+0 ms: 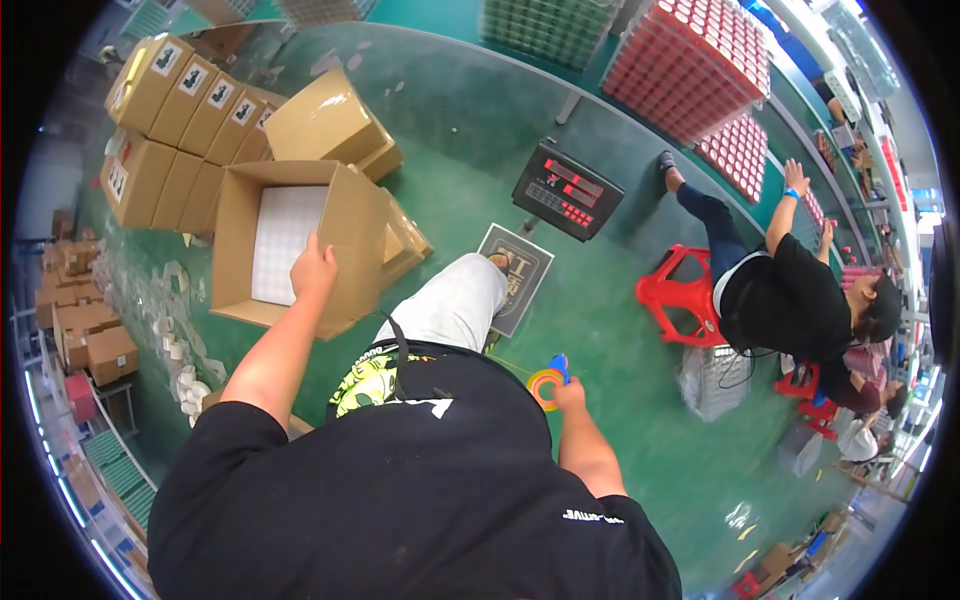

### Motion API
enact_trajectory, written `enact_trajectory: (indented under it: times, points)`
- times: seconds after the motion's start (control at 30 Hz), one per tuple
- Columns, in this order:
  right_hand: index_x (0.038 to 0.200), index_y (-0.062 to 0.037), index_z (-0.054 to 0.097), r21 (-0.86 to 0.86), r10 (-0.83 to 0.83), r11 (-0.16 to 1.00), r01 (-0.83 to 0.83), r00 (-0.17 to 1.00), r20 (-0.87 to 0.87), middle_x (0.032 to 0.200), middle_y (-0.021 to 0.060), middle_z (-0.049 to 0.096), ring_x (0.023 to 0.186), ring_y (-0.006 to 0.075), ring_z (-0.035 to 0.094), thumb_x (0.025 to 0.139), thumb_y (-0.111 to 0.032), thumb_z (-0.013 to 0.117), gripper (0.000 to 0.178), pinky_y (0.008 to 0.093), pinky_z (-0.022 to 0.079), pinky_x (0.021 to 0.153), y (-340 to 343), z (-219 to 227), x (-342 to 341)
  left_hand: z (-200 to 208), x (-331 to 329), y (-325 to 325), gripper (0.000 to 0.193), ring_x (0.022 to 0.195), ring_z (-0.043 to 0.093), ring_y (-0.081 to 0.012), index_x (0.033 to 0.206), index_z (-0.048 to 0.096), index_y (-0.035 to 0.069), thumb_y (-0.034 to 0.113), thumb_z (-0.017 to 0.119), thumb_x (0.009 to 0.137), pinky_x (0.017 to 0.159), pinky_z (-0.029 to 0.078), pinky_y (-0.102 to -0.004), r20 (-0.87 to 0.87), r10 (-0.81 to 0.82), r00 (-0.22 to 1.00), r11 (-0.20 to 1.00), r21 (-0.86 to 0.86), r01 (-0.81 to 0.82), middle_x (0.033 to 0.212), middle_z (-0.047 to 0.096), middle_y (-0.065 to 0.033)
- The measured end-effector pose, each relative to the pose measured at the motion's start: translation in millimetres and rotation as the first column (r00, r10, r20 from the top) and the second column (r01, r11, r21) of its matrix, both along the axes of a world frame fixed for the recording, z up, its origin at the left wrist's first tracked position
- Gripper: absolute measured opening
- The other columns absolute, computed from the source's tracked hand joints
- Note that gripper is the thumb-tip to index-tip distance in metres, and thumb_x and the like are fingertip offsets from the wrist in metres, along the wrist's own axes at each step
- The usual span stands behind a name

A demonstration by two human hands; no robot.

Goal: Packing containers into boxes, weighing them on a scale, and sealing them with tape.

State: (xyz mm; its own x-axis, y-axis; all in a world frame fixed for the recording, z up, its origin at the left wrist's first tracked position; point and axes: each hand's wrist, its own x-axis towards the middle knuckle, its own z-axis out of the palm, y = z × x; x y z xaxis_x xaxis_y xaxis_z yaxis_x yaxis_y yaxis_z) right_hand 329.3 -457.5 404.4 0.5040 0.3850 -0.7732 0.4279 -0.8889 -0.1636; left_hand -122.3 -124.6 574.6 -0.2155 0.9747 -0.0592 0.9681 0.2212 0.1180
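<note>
The likeliest trouble lay with the open-topped cardboard box (357, 235), which was tilted toward the person at the left, in front of piled cartons (322, 115): the left hand (314, 274) held it on one side only, so a weak hold could have let it twist or tip, and the white lining (278, 240) inside might have slid with it. Whether anything bore the box from below could not be told. The tape dispenser (544, 388), low on the person's right and well apart from the box, could have dropped had its handle slipped. The person's foot (499, 262) appeared at the edge of the platform scale (533, 272), so a careless step might have caused a stumble. As for the fingers, the left hand's were clamped on the box's right-hand wall at the rim, a narrow gap filled by board; the right hand's (570, 394) were curled closely round the dispenser's handle.
</note>
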Motion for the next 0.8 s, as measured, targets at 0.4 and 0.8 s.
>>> enact_trajectory:
  times: [0.4,0.8]
  points:
    - [0.105,-0.0003,0.055,0.253,-0.049,0.966,0.06,0.998,-0.047,0.092,0.0198,0.063,0.085,0.0328,0.062,0.066,-0.014,0.065,0.043,0.0388,0.049,0.076,184.0,34.6,37.1,-8.2,-5.1,-0.7,0.029,0.067,0.06,-0.0398,0.107,0.045,0.01,0.028,0.054,0.085,0.058,0.046,-0.0486,-0.042,0.015,0.999,0.998,-0.055,-0.017,0.071,0.062,-0.0194]
    - [0.107,-0.0007,0.055,0.127,-0.153,0.98,0.15,0.988,0.013,0.094,0.0173,0.064,0.087,0.0296,0.063,0.066,-0.013,0.065,0.044,0.0374,0.049,0.077,171.0,123.9,115.5,7.7,15.7,2.7,0.025,0.07,0.061,-0.0383,0.103,0.045,0.012,0.03,0.051,0.087,0.059,0.046,-0.0486,-0.071,0.17,0.983,0.964,-0.196,-0.181,0.075,0.064,-0.0166]
